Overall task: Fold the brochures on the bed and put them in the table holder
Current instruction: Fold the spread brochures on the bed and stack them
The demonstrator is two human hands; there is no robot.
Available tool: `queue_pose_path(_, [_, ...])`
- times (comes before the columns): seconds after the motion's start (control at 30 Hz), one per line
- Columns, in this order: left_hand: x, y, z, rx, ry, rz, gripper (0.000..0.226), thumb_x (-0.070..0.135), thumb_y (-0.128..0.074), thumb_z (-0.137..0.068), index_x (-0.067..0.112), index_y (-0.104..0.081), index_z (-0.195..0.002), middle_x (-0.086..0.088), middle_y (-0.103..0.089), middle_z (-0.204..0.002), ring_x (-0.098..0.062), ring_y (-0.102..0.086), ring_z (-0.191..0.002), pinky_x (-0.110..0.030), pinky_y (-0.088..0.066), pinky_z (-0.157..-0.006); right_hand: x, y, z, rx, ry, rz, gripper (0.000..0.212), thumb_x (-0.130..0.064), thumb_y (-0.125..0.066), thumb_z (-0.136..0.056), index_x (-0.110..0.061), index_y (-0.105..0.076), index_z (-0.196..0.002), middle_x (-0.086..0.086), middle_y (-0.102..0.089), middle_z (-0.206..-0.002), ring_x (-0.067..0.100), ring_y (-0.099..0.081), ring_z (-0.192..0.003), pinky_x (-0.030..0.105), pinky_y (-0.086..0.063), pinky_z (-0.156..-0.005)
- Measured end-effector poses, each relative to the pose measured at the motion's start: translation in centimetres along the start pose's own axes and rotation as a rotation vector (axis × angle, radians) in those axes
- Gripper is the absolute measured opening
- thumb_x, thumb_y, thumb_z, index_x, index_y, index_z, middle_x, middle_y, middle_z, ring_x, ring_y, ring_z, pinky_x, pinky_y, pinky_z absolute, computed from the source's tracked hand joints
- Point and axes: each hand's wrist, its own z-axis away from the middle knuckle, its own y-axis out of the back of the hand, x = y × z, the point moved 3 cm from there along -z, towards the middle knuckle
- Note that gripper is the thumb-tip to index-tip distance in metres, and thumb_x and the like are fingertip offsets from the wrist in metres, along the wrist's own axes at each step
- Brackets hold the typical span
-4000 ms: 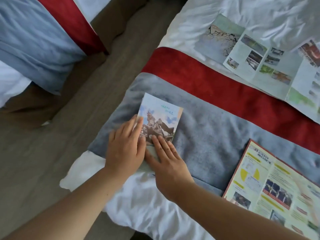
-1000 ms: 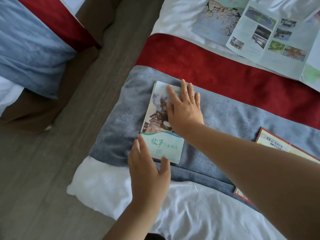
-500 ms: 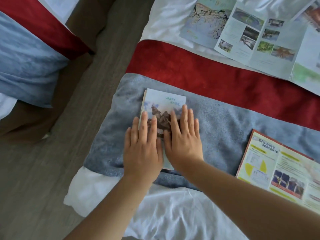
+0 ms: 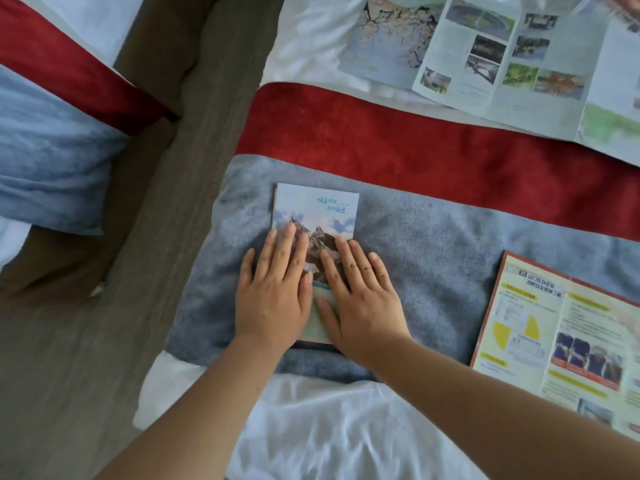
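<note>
Folded brochure (image 4: pixel 317 216) lay flat on the grey runner (image 4: pixel 433 244), close to the bed's left edge, near the foot corner. Pinned there under both palms: left hand (image 4: pixel 273 299) spread flat over its left half, right hand (image 4: pixel 360 303) flat over its right half, thumbs nearly meeting in the middle. No grip closed on anything — both hands wide, fingers straight, pressing and not pinching.

Risk, as judged from here: soft bedding underneath, so creases likely to spring back once the pressure came off, and a slack fold could catch going into the holder. Glossy paper on plush fabric, too; a sideways push might have skewed the panels out of line. Left edge of the bed sat just beside the left hand, floor (image 4: pixel 86 358) below, so a careless slide that way could have tipped the brochure off.

Room for moving: open grey runner to the right, up to the yellow leaflet (image 4: pixel 554 341) lying unfolded near the bed's foot. Red band (image 4: pixel 433 150) beyond bare. Big photo brochure (image 4: pixel 502 64) spread open on the white sheet (image 4: pixel 304 46) further up. Holder nowhere in view.
</note>
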Motion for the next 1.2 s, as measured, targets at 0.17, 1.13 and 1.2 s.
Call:
queue_pose_path(0.17, [0.1, -1.0, 0.1, 0.035, 0.02, -0.004, 0.059, 0.041, -0.022, -0.107, 0.023, -0.016, -0.163, 0.003, -0.008, -0.171, -0.019, -0.005, -0.158, -0.052, -0.017, -0.124, 0.1, -0.3, -0.3, -0.019, 0.009, -0.011, 0.068, -0.053, -0.021, -0.107, -0.016, -0.019, -0.164, 0.013, -0.007, -0.172, 0.026, -0.003, -0.16, 0.046, -0.003, -0.129])
queue_pose_path(1.13, [29.3, 0.3, 4.7, -0.226, -0.123, 0.148, 0.073, 0.059, -0.025, -0.102, 0.025, -0.004, -0.163, -0.011, 0.014, -0.17, -0.03, 0.013, -0.157, -0.047, 0.001, -0.127, 28.9, 5.0, 27.4, -0.078, -0.498, -0.006, 0.066, -0.049, -0.024, -0.108, -0.028, 0.002, -0.165, 0.002, 0.019, -0.171, 0.025, 0.019, -0.157, 0.044, 0.013, -0.126])
queue_pose_path(1.2, [30.7, -0.4, 5.8, -0.228, -0.111, 0.141, 0.076, 0.064, -0.02, -0.101, 0.025, 0.002, -0.163, -0.013, 0.018, -0.169, -0.031, 0.016, -0.156, -0.047, 0.006, -0.126, 30.5, 4.3, 29.6, -0.083, -0.554, -0.036, 0.069, -0.052, -0.024, -0.107, -0.032, 0.009, -0.164, 0.005, 0.021, -0.171, 0.025, 0.019, -0.157, 0.042, 0.015, -0.126])
